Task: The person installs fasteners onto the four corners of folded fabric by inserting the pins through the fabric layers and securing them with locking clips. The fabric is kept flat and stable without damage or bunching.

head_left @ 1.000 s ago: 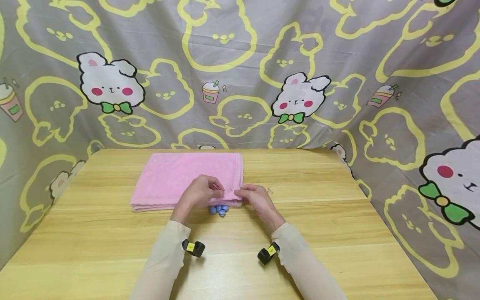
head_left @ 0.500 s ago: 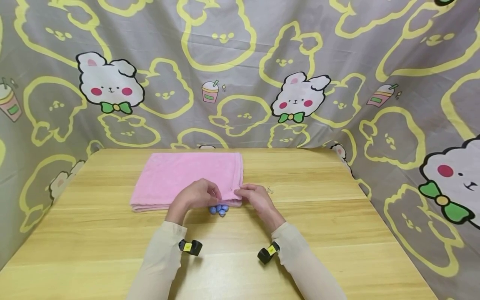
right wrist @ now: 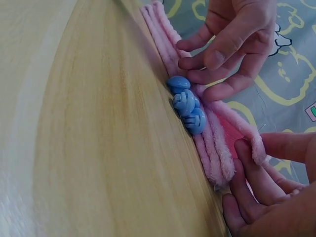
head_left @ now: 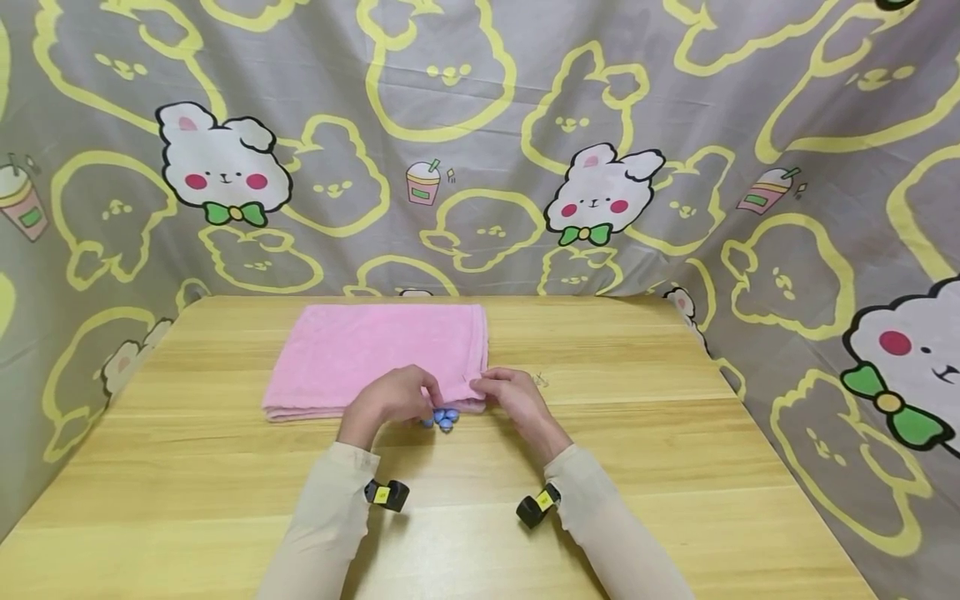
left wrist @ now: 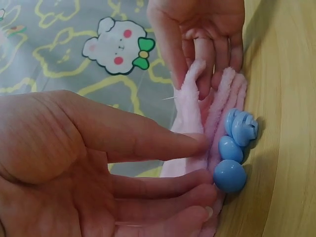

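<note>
A folded pink towel (head_left: 382, 350) lies on the table. My right hand (head_left: 517, 400) pinches the raised top layer at its near right corner between thumb and fingers. A thin pin (left wrist: 170, 98) sticks out of that layer. My left hand (head_left: 393, 396) is at the towel's near edge, thumb and fingers apart, its fingertips right beside several small blue dome-topped fasteners (left wrist: 230, 176). Some of these show slotted undersides, like the fastener (right wrist: 195, 122) nearest the right hand in the right wrist view. Nothing shows between the left thumb and fingers.
A few thin, pin-like pieces (head_left: 540, 380) lie on the wooden table (head_left: 600, 467) to the right of the right hand. A grey curtain (head_left: 480, 158) with yellow outlines and white rabbits hangs around the back and sides.
My left hand has come down from over the towel's corner, toward me, to the blue fasteners. The right hand stays at the towel's corner.
</note>
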Available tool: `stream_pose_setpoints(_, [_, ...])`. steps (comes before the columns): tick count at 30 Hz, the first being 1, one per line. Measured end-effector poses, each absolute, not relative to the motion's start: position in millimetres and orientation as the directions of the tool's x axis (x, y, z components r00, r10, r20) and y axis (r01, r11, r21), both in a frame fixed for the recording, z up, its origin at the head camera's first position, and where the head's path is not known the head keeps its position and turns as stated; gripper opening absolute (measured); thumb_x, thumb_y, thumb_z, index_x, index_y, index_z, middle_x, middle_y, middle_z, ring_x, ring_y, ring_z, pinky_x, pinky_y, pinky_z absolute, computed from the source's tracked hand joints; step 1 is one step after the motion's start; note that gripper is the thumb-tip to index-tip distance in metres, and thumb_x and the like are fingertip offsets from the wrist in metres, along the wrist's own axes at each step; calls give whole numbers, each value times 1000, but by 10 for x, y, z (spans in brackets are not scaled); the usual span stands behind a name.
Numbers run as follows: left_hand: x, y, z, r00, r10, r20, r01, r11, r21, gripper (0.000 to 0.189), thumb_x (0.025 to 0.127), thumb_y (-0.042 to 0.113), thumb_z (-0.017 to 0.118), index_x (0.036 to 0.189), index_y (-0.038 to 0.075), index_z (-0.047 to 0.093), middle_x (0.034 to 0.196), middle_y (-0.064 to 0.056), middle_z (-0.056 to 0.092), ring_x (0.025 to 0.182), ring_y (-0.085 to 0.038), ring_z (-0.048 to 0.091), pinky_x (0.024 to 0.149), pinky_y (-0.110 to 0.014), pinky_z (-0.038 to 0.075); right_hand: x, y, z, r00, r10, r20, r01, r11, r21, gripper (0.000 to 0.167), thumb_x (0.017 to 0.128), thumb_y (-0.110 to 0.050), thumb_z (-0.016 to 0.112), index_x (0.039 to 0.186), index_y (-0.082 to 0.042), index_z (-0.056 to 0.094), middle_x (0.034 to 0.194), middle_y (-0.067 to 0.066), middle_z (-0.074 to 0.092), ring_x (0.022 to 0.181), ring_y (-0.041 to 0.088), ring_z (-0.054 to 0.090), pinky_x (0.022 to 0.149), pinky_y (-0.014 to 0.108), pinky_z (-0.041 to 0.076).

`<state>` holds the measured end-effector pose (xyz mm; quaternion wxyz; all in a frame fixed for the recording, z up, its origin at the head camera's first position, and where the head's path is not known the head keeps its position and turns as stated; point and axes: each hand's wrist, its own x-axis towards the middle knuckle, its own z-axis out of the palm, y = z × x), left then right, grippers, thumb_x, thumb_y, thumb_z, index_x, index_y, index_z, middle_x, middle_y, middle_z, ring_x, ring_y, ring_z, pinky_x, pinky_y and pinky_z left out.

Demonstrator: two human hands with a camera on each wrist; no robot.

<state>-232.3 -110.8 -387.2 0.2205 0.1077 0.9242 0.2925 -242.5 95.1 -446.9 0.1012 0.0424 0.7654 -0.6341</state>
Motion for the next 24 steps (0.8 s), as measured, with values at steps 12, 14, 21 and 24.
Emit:
stream_pose_setpoints(12, [-2272,-1073,-3828,-894,268,-359,44,850,525,18,82,-2,69,93,8,78,85,-6,68,61,-16,54,53,-25,43,-2432,951,-4473,-975,-61,-213,197,199,-960,28,86,-22,77,107,-3,75,104,6,74,99,17,63,96,34,43])
stream_pose_setpoints(14, [-2264,-1073,-3824,-895,257,-365,32,852,523,17,82,-3,68,93,7,78,85,-6,68,63,-17,57,54,-25,44,-2434,946,-4468,-974,-64,-215,200,193,-961,28,86,-22,76,107,-4,75,104,6,75,98,17,63,95,33,43])
stream_pose_setpoints(21, [-2259,-1063,-3833,-895,248,-372,18,851,525,16,83,-3,67,93,6,77,83,-6,69,68,-22,63,58,-31,53,-2426,945,-4464,-977,-63,-204,189,188,-964,28,86,-20,76,108,-2,75,105,7,74,96,16,64,95,34,44])
stream_pose_setpoints(24, [-2264,-1059,-3856,-891,253,-376,25,855,518,14,82,-2,69,92,5,76,81,-5,68,66,-20,62,61,-33,55,-2425,949,-4469,-977,-64,-202,187,188,-964,27,87,-21,75,107,-2,75,101,5,74,93,15,64,94,33,44])
